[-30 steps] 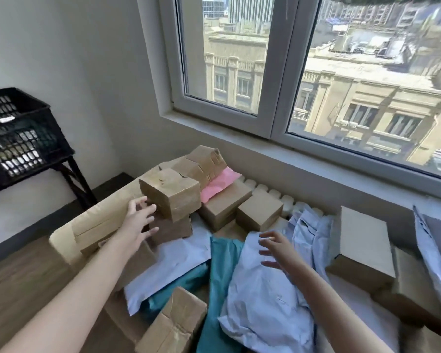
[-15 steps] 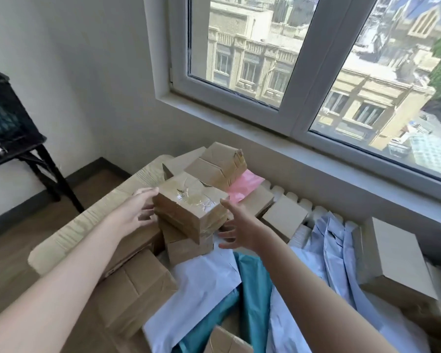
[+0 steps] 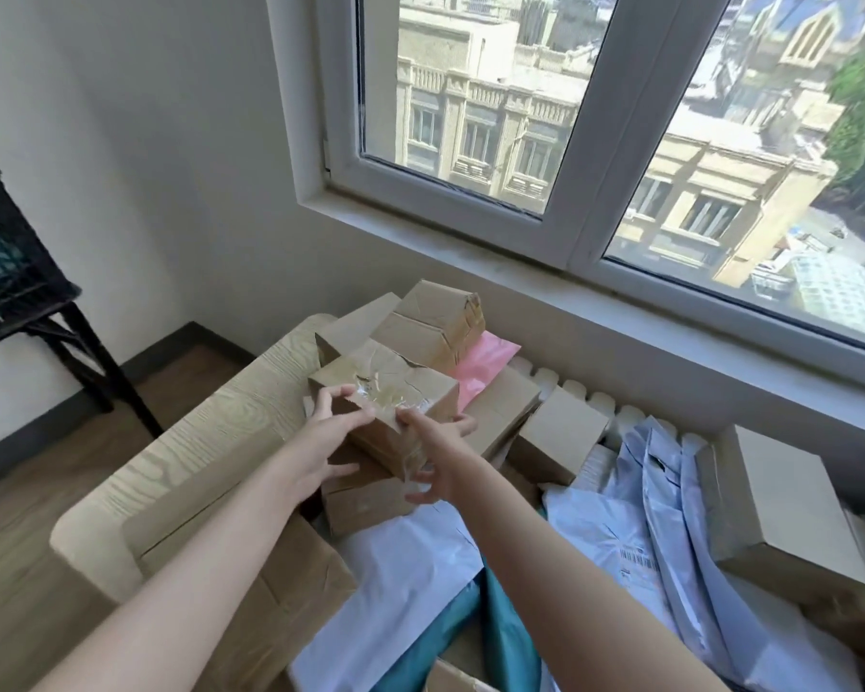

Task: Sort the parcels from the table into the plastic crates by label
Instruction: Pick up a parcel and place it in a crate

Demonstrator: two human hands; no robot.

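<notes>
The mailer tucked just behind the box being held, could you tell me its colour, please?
The mailer is pink; the head view shows it best.

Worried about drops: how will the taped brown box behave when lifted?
The taped box is probably stiff: its faces look flat, though the top is torn. Glossy tape may feel slippery under the fingers. The left hand and right hand both grip it, so it may be weighty.

Honestly nothing readable here. Only print I can spot is a barcode label (image 3: 637, 560) on a pale blue mailer (image 3: 588, 529) on the worktop (image 3: 206, 462), and its lines are too tiny to make out.
</notes>
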